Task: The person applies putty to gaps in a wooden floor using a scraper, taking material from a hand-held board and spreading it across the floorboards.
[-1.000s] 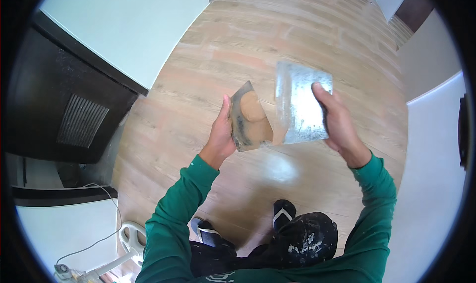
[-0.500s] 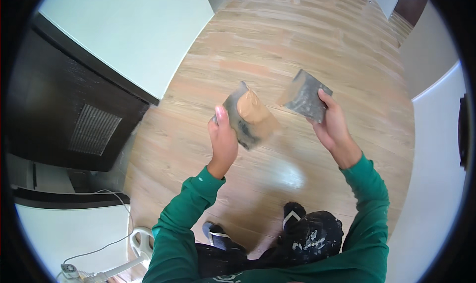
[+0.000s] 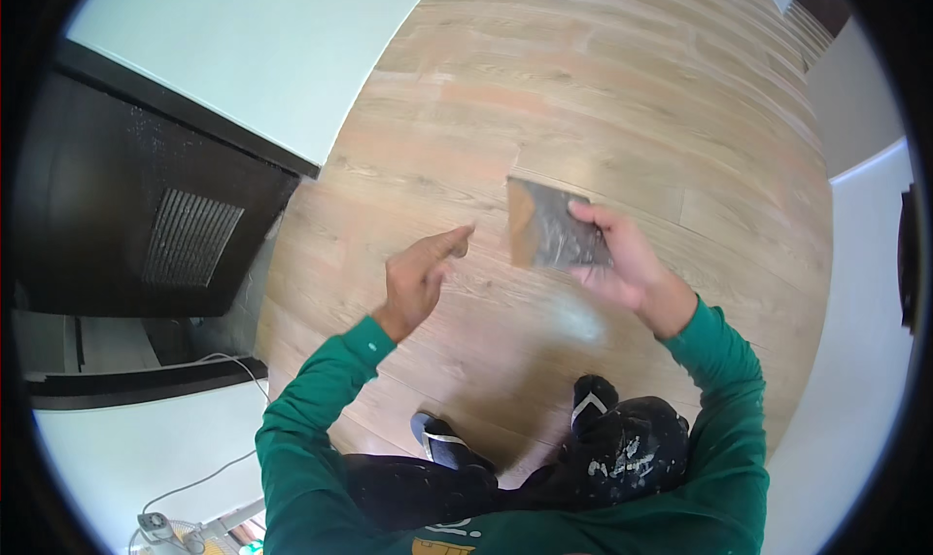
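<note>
"Trousers nearest, dark cloth spattered with white paint (image 3: 637,458), between green long sleeves (image 3: 729,380). What's beyond them?"

"Dark flip-flops with pale straps (image 3: 449,443), set apart on the pale wood-grain plank floor (image 3: 719,254), probably for steadiness."

"And the grips?"

"The right grip (image 3: 632,268) is clamped on a thin grey rectangular blade (image 3: 564,229), thumb on its upper face, the other fingers mostly hidden. It's held in front of the body, above the floor, with tan paste (image 3: 522,225) along its left side."

"Why by that side?"

"Likely to keep the fingers clear of the paste and leave the coated edge free."

"The left grip?"

"The left grip (image 3: 416,278) hangs near the blade but apart from it, fingers pointing its way. Blur and angle hide whether anything is pinched there; I can't tell."

"Farther off?"

"Leftward, a dark brown door with a ribbed vent (image 3: 194,239), then a smooth white wall (image 3: 253,50). Ahead, reddish-tan smears (image 3: 496,98) mark the planks."
</note>
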{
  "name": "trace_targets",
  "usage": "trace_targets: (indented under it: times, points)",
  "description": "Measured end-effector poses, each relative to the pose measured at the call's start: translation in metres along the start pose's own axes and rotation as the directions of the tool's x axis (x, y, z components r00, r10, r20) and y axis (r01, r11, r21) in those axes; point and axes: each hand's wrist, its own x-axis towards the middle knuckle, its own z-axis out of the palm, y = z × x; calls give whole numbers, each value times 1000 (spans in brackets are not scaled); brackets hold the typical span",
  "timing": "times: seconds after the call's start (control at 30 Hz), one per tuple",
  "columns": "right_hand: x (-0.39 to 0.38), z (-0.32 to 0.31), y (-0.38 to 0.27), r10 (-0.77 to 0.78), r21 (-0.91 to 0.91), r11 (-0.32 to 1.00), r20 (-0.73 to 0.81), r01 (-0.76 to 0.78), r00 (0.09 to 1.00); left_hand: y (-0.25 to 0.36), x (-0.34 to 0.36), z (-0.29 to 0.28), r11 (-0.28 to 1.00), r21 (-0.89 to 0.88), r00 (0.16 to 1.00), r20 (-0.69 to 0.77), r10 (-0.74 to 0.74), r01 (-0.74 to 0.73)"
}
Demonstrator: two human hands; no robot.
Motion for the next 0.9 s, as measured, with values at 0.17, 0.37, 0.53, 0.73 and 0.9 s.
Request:
trace_targets:
  times: [0.17,0.37,0.53,0.73,0.9]
  points:
    - [96,-94,-21,-225,-353,917,-71,186,972,-52,-74,25,22,-831,589,375,-716,556]
    - [205,-144,-6,-561,-947,-284,290,149,775,-95,-112,12,-264,-796,464,548,-696,544]
    - [267,-170,27,-512,-692,-720,473,-57,717,-97,-94,9,-281,-795,446,551,-705,537]
    - [259,-184,67,-426,-631,-774,458,-53,780,-107,-102,10,-317,-796,418,557,-717,516]
    - [237,-185,26,-505,-700,-700,344,-142,792,-110,-93,14,-267,-804,454,537,-711,532]
